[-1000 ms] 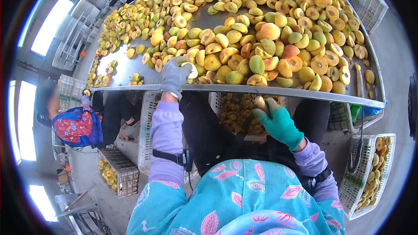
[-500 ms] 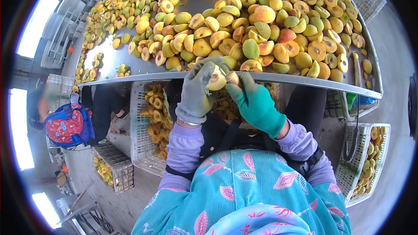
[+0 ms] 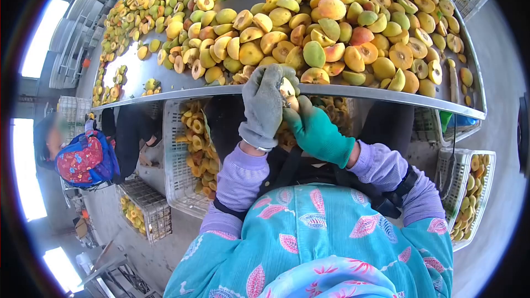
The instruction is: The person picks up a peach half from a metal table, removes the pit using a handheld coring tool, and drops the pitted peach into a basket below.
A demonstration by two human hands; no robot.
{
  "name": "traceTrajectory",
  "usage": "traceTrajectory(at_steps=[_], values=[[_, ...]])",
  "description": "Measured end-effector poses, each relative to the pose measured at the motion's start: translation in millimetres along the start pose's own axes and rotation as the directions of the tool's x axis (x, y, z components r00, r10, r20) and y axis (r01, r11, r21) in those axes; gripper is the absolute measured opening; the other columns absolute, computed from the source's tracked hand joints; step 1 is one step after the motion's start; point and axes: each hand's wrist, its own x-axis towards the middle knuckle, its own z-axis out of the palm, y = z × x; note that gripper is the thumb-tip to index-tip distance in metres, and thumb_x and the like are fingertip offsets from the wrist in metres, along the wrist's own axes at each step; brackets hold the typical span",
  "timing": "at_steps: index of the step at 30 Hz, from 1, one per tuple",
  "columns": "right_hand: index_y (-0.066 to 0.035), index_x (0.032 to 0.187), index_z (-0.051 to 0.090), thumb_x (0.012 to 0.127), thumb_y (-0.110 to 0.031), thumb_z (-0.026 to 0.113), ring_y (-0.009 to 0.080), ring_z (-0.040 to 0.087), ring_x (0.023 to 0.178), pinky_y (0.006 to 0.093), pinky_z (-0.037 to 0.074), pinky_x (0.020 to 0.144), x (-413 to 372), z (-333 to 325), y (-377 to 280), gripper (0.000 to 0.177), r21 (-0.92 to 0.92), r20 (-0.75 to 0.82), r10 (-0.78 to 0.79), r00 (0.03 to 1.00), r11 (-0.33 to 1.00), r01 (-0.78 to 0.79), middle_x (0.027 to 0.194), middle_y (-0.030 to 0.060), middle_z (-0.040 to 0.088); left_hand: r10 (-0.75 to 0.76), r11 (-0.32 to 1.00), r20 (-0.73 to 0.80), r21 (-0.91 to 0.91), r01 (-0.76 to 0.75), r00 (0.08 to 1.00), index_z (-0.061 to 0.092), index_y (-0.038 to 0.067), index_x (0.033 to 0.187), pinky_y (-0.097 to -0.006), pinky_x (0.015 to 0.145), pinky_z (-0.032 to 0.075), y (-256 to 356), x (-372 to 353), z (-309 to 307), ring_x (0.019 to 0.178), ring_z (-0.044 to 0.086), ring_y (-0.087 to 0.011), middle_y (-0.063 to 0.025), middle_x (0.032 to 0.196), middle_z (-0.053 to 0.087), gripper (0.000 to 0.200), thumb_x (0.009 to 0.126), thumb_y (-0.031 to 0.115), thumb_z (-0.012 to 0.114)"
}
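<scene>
My left hand (image 3: 264, 102), in a grey glove, is closed round a pale yellow peach half (image 3: 286, 87), mostly hidden by the fingers. My right hand (image 3: 323, 132), in a green glove, is pinched closed against the fruit's near side. Between its fingertips shows the end of a small tan-handled tool (image 3: 295, 102); its working end is hidden. Both hands are together at the near edge of a metal table (image 3: 232, 90), above my lap. Many halved yellow peaches (image 3: 251, 53) are heaped on the table just beyond them.
A white crate (image 3: 175, 160) of peach pieces stands under the table edge at left, with a smaller crate (image 3: 157, 215) farther left. Another white crate (image 3: 479, 215) of fruit is at right. A person (image 3: 83, 157) in a patterned top is at far left. A stick (image 3: 452, 80) lies on the table's right.
Both hands have drawn slightly nearer my body. The left hand has turned, so its fingers cover more of the peach half. The right fingertips have stayed against the fruit.
</scene>
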Motion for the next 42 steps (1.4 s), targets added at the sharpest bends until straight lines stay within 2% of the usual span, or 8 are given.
traceTrajectory(at_steps=[5, 9, 14, 18, 25, 31, 33, 42], values=[[0.000, 0.109, 0.047, 0.100, -0.030, 0.053, 0.0477, 0.061, 0.071, 0.0510, 0.045, 0.055, 3, -1, 10, 0.032, 0.101, 0.034, 0.032, 0.999, 0.994, -0.035, 0.073, 0.0266, 0.060, 0.473, 0.679, 0.341, 0.447, -0.583, 0.812, 0.065, 0.001, 0.092, -0.0307, 0.069, 0.053, 8, 16, -10, 0.075, 0.065, -0.0181, -0.0099, 0.083, 0.068, 0.031, 0.101, 0.027, 0.052], [0.001, 0.106, 0.053, 0.100, -0.035, 0.053, 0.0253, 0.061, 0.066, 0.0396, 0.047, 0.058, 7, 13, -22, 0.037, 0.434, 0.082, 0.336, 0.938, 0.836, -0.337, 0.073, 0.0139, 0.061, -0.111, 0.993, 0.010, -0.031, 0.111, 0.994, 0.066, 0.000, 0.093, -0.0329, 0.068, 0.054, 10, 15, 6, 0.074, 0.066, -0.0198, -0.0104, 0.083, 0.069, 0.034, 0.100, 0.032, 0.055], [-0.001, 0.109, 0.056, 0.104, -0.042, 0.044, 0.0059, 0.050, 0.058, 0.0247, 0.041, 0.050, 6, 20, -18, 0.043, 0.446, 0.045, 0.276, 0.960, 0.855, -0.267, 0.070, -0.0006, 0.056, -0.185, 0.982, 0.154, -0.007, 0.188, 0.971, 0.067, -0.001, 0.089, -0.0284, 0.061, 0.054, 15, 23, -2, 0.067, 0.065, -0.0170, -0.0097, 0.080, 0.068, 0.035, 0.100, 0.029, 0.052], [-0.002, 0.108, 0.057, 0.104, -0.040, 0.045, 0.0058, 0.048, 0.057, 0.0248, 0.041, 0.050, 18, 17, -31, 0.040, 0.537, 0.132, 0.455, 0.881, 0.714, -0.449, 0.070, -0.0020, 0.054, -0.223, 0.968, 0.068, 0.137, 0.212, 0.973, 0.066, -0.001, 0.087, -0.0292, 0.062, 0.054, 11, 38, 2, 0.070, 0.066, -0.0174, -0.0089, 0.078, 0.067, 0.032, 0.097, 0.027, 0.054], [-0.005, 0.109, 0.056, 0.103, -0.041, 0.045, 0.0074, 0.049, 0.055, 0.0244, 0.042, 0.048, 23, 13, -34, 0.038, 0.533, 0.098, 0.418, 0.903, 0.745, -0.402, 0.068, -0.0010, 0.053, 0.286, 0.637, 0.552, 0.501, -0.586, 0.783, 0.064, 0.003, 0.084, -0.0306, 0.065, 0.051, 23, 56, -4, 0.069, 0.065, -0.0199, -0.0059, 0.072, 0.064, 0.015, 0.079, 0.017, 0.060], [-0.004, 0.108, 0.053, 0.102, -0.043, 0.045, 0.0105, 0.052, 0.048, 0.0271, 0.042, 0.042, 20, 4, -43, 0.041, 0.714, 0.393, 0.441, 0.807, 0.407, -0.570, 0.063, 0.0022, 0.053, -0.327, 0.913, 0.502, 0.388, 0.130, 0.801, 0.067, -0.002, 0.080, -0.0282, 0.067, 0.049, 30, 65, -14, 0.067, 0.061, -0.0157, -0.0077, 0.073, 0.066, 0.034, 0.097, 0.024, 0.052], [-0.005, 0.106, 0.053, 0.102, -0.046, 0.045, 0.0110, 0.051, 0.046, 0.0267, 0.042, 0.040, 21, 18, -37, 0.042, 0.622, 0.153, 0.419, 0.895, 0.663, -0.417, 0.062, 0.0030, 0.053, -0.342, 0.934, 0.389, 0.238, 0.265, 0.855, 0.067, -0.002, 0.078, -0.0284, 0.068, 0.050, 32, 59, 0, 0.068, 0.061, -0.0158, -0.0083, 0.073, 0.066, 0.034, 0.095, 0.024, 0.055], [-0.007, 0.100, 0.052, 0.102, -0.048, 0.044, 0.0136, 0.049, 0.042, 0.0272, 0.040, 0.036, 26, 9, -44, 0.042, 0.617, 0.144, 0.468, 0.872, 0.646, -0.449, 0.062, 0.0032, 0.053, -0.132, 0.946, 0.515, 0.321, -0.048, 0.847, 0.069, -0.001, 0.072, -0.0272, 0.071, 0.047, 42, 68, 11, 0.073, 0.061, -0.0142, -0.0076, 0.071, 0.066, 0.034, 0.090, 0.027, 0.060]])
